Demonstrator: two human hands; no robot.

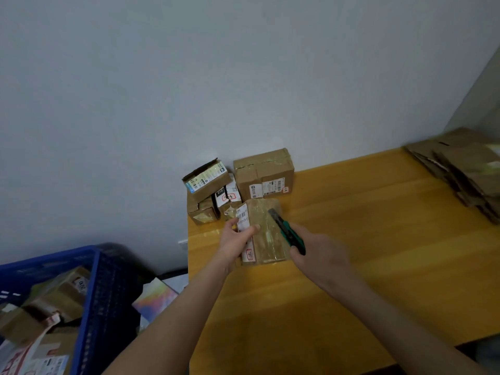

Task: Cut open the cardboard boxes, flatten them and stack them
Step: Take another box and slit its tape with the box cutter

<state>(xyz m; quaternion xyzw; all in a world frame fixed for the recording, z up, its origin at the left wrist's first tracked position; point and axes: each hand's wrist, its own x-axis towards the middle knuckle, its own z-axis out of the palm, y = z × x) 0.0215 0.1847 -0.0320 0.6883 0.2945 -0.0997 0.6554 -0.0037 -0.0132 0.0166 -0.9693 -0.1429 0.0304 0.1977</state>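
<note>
Toward the surface's (378, 239) 10 o'clock, left hand (234, 240) fingers clamp the probably light, tape-slick box (263, 240) by its left edge, while right hand (318, 255) fingers grip the knife (289, 235).

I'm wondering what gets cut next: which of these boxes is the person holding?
The taped box nearest the person: the left hand grips its side, the right hand holds a green knife over it. The other boxes sit by the wall.

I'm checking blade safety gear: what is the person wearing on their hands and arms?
Nothing that shows. The left hand and right hand have no gloves, and no ring, watch or bracelet is visible. The left forearm and right forearm are uncovered to the frame's edge; no sleeve is in view.
</note>
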